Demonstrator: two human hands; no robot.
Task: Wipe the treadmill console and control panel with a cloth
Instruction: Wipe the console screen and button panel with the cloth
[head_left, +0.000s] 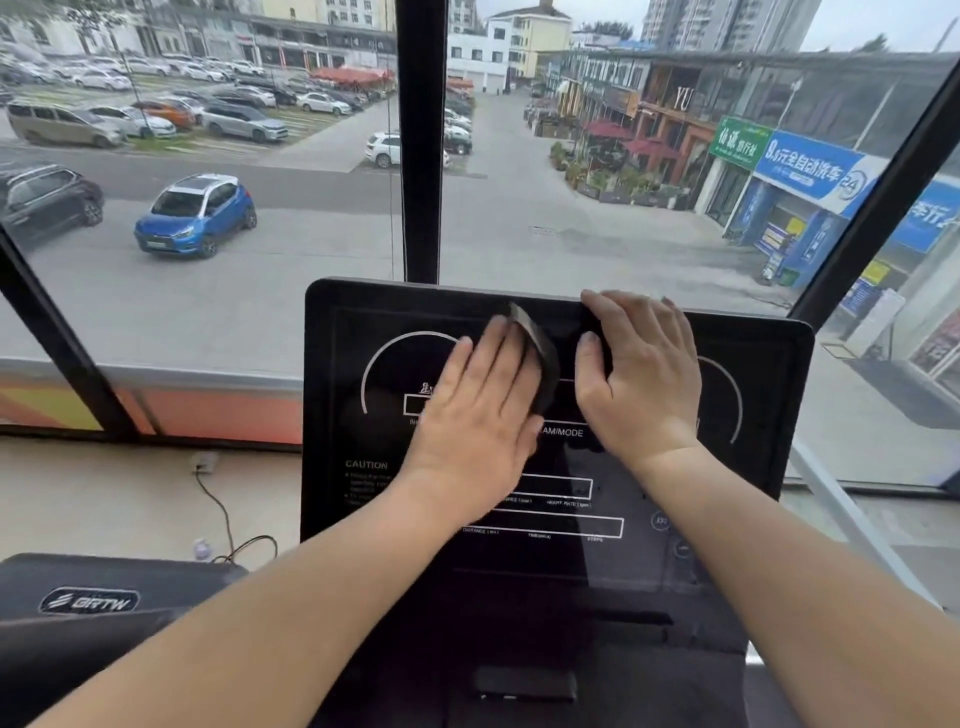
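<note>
Both bare forearms are reaching forward and slightly inward from the bottom corners of the view, meeting over the upper middle of the treadmill console (753, 415), a black panel with white arcs, outlined boxes and a CAUTION label near its lower left corner. The left hand (475, 415) is lying palm down on the console with its fingers stretched out together and pointing up toward the top edge; it is pressing a dark cloth (537, 345) flat against the panel, and the cloth is sticking out from under the fingers on the right side, its upper corner folding up just below the console's top edge. The right hand (641, 374) is sitting just beside the cloth, palm down, its fingers curling over the console's top edge and its thumb lying on the panel face, so it is gripping the console rather than the cloth. The wrists are nearly straight. Behind the console a window (519, 197) is looking out on a street, and a cable (223, 514) is lying on the floor to the left.
</note>
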